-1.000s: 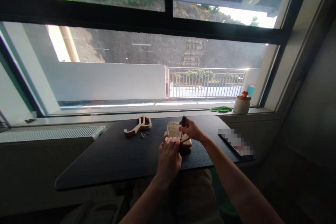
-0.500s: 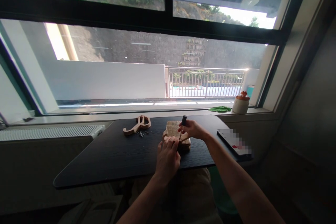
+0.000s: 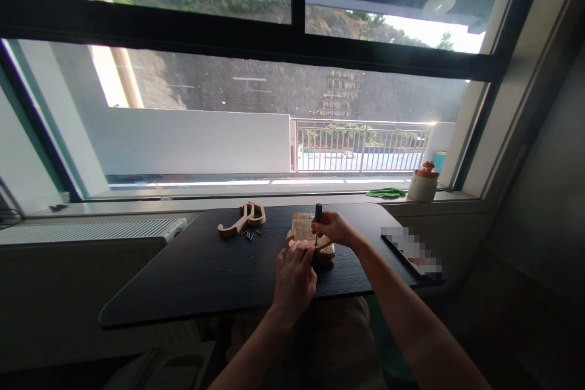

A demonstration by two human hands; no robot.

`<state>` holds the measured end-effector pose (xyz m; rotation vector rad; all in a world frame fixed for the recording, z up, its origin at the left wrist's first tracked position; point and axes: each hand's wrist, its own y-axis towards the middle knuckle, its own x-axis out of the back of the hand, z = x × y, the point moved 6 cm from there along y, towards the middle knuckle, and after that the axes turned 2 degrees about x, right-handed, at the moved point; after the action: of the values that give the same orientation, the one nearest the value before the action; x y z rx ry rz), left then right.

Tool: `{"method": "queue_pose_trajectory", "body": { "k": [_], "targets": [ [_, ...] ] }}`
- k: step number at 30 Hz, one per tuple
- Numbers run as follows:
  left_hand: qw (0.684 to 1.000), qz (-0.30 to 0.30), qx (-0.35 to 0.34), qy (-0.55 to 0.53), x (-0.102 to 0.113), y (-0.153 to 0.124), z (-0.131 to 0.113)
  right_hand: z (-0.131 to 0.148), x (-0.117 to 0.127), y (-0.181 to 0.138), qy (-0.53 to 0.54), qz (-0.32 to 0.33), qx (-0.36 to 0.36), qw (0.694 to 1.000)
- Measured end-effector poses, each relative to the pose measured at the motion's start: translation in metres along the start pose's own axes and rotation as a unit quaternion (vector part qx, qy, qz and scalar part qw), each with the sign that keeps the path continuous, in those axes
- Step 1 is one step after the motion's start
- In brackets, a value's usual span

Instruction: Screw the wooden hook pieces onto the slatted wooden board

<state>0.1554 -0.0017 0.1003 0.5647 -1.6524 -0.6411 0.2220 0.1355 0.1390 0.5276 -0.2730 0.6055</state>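
Observation:
My right hand (image 3: 337, 230) is closed around the black handle of a screwdriver (image 3: 319, 212). The screwdriver stands nearly upright, its shaft running down to a curved wooden hook (image 3: 326, 242). That hook lies across a straw-coloured, woven-looking block (image 3: 303, 223). With fingers bent over the hook, my left hand (image 3: 296, 274) grips it against the block and covers much of it. The screwdriver's tip and any screw under it are too small to make out. A second wooden hook (image 3: 242, 219) lies farther left, beside several loose screws (image 3: 249, 234).
The dark table (image 3: 192, 280) stands against a windowsill. A flat, partly blurred object (image 3: 404, 250) lies at its right edge. On the sill are a green cloth (image 3: 386, 193) and a white jar (image 3: 423, 186) with an orange-brown top. A radiator (image 3: 91, 237) is at left.
The screwdriver has come from a slight tilt to nearly upright in my right hand. My left hand stays on the hook. The whole view has shifted slightly.

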Motion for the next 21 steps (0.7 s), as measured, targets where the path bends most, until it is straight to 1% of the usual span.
{"method": "queue_pose_trajectory", "body": {
  "k": [5,7,9,11,13,16,21],
  "targets": [
    [1.0,-0.003,0.001,0.001,0.002,0.0,0.0,0.002,0.002,-0.001,0.0,0.021,-0.011,1.0],
    [1.0,-0.008,-0.004,0.001,0.003,0.0,-0.001,0.005,0.006,-0.001,-0.02,0.007,-0.008,1.0],
    [1.0,-0.012,-0.007,0.002,0.004,0.0,-0.001,0.01,0.011,-0.001,-0.054,-0.024,0.016,0.998],
    [1.0,-0.011,-0.006,0.004,0.003,0.0,-0.001,0.015,0.014,-0.001,-0.076,-0.04,0.045,0.995],
    [1.0,-0.008,-0.005,0.004,0.002,0.0,0.0,0.018,0.014,0.0,-0.077,-0.031,0.059,0.995],
    [1.0,-0.007,-0.004,0.004,0.002,0.0,0.0,0.016,0.012,0.003,-0.075,-0.021,0.059,0.995],
    [1.0,-0.005,-0.003,0.005,0.002,0.0,-0.001,0.011,0.013,0.007,-0.103,-0.044,0.054,0.992]
  ]
}}
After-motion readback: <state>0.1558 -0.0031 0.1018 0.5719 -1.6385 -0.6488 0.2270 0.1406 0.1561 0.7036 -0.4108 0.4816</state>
